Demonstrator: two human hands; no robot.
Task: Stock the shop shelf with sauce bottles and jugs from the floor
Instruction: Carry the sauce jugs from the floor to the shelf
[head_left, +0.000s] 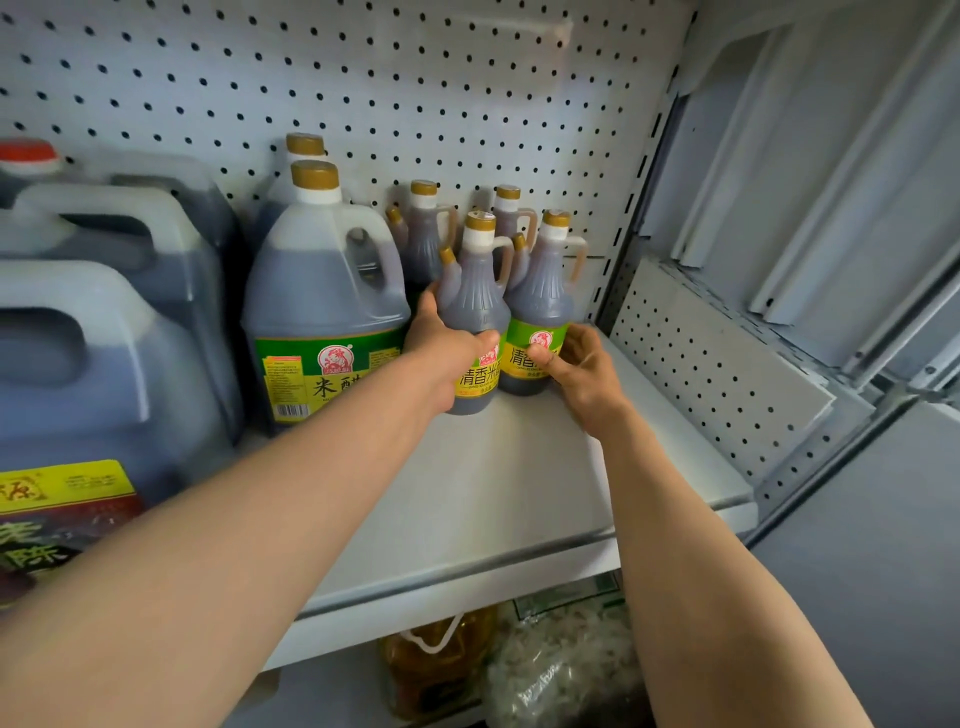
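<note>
On the white shelf (509, 467) stand two small dark sauce bottles with gold caps and green-yellow labels. My left hand (447, 353) is wrapped around the nearer bottle (475, 296). My right hand (582, 374) grips the base of the bottle to its right (543, 291). Both bottles stand upright on the shelf, side by side and touching. Two more small bottles (423, 228) stand behind them by the pegboard. A mid-size jug (322, 291) with a green label stands just left of my left hand, another behind it.
Large dark jugs (104, 322) with white handles fill the shelf's left end. A pegboard back wall (415, 88) and a perforated side panel (717, 374) close in the shelf. Below the shelf lie a yellow oil jug (436, 660) and a bagged product (561, 670).
</note>
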